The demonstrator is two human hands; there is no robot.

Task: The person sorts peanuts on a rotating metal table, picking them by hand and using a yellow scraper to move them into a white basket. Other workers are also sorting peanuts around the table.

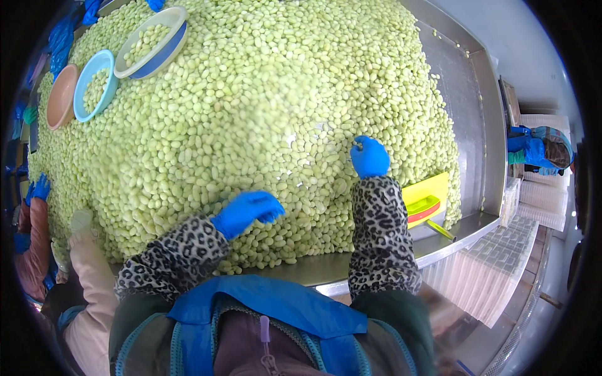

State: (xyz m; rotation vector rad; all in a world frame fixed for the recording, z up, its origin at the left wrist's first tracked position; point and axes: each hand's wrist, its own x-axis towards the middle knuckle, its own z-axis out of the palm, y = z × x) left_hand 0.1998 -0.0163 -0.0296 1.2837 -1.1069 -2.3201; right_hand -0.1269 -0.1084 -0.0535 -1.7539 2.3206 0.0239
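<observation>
A deep heap of pale green, grape-like oval fruits (263,117) fills the steel table before me. My left hand (249,214), in a blue glove, is over the near part of the heap, its fingers bent to the right; whether it holds anything is hidden. Farther out and to the right, my right hand (370,156), also gloved in blue, has its thumb and forefinger curled together on the fruits, with what looks like a small fruit between them. A yellow-green plastic scraper (425,192) with a red-edged grip lies on the heap to the right of my right forearm.
At the far left stand a white-and-blue bowl (160,44) and a light-blue bowl (96,87), both with fruits, beside a pink bowl (62,96). Co-workers' hands (41,187) are along the left edge. The table's steel rim (491,141) curves right; stacked white trays (489,263) stand beyond it.
</observation>
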